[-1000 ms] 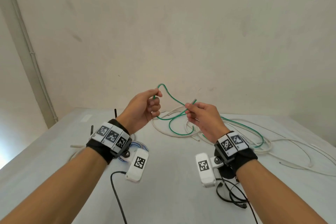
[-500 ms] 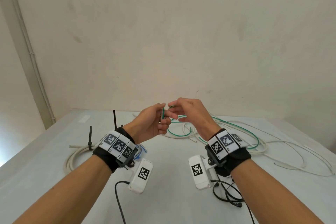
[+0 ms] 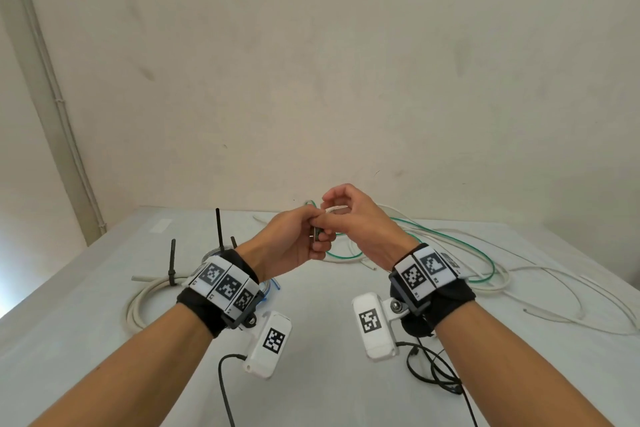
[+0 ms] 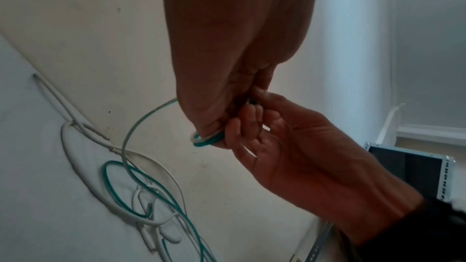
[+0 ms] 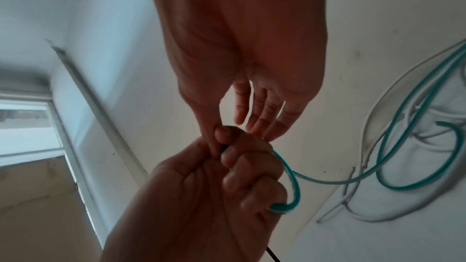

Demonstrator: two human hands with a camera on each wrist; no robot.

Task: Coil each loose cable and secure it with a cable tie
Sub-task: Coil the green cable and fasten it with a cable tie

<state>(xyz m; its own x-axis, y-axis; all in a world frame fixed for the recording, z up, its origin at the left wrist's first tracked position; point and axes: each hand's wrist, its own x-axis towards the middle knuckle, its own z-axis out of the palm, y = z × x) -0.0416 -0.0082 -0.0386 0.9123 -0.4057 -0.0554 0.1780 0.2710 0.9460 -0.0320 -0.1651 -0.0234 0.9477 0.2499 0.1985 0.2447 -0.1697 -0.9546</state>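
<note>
A thin green cable (image 3: 341, 258) trails from my hands over the white table (image 3: 104, 340) to the right. My left hand (image 3: 294, 243) is held above the table, its fingers curled round small loops of this cable (image 5: 290, 196), which stick out of the fist (image 4: 206, 138). My right hand (image 3: 360, 222) is pressed against it. The right thumb (image 5: 211, 140) pushes into the left fist and pinches a strand there, while the other right fingers (image 5: 267, 119) hang loosely. The cable's end is hidden between the hands.
A coiled white cable (image 3: 138, 298) bound with black ties (image 3: 172, 263) lies at the left. Loose white cables (image 3: 571, 288) sprawl over the right side, tangled with the green one (image 4: 126, 140). A black cable (image 3: 433, 374) lies near the front. The wall stands just behind the table.
The hands were apart with a raised arc of green cable between them. My right hand has swung over to the left hand, and the arc is now gathered into the left fist.
</note>
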